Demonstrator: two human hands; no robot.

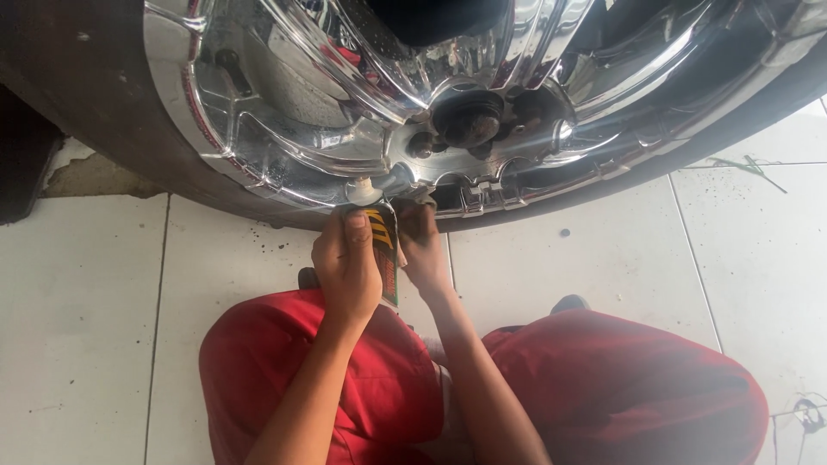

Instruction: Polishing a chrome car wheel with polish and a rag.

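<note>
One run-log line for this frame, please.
left hand: grips black-and-yellow squeeze tube | right hand: at tube nozzle | nozzle against shiny chrome wheel rim | white tiled floor

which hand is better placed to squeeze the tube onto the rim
Probably the left hand: it wraps the dark tube, whose white nozzle points at the chrome rim. The right hand sits beside the tube at the rim's lower edge, fingertips near the nozzle, better suited to steadying.
</note>
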